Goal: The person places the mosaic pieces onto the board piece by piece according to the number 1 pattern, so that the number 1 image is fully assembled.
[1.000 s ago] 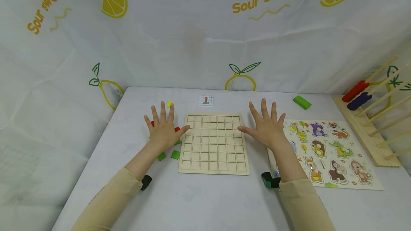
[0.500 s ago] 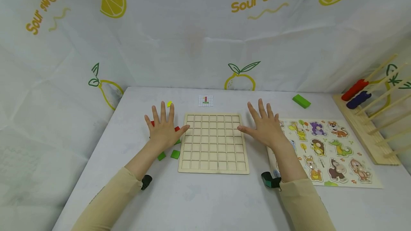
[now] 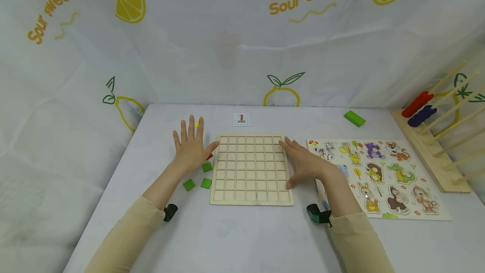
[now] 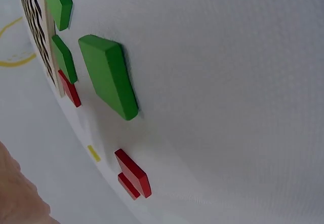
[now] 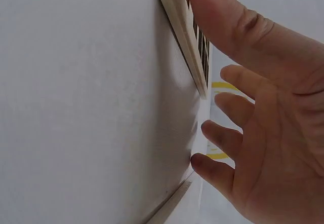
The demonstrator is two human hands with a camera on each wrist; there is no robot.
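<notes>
At the right edge of the gridded wooden board (image 3: 251,167), the right hand (image 3: 306,162) has turned from a flat spread to a half-bent pose, thumb apart from fingers and pinching nothing; whether it touches the rim cannot be told. The left hand (image 3: 190,151) stays spread beside the green tiles (image 3: 206,183). With the board lying between both hands, the change suggests a passage from rest to handling.

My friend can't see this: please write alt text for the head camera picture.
A person's spread left hand and curved right hand flank a wooden grid board on a white table. Green tiles lie near the left hand; an animal puzzle and a pegged rack are at right.
</notes>
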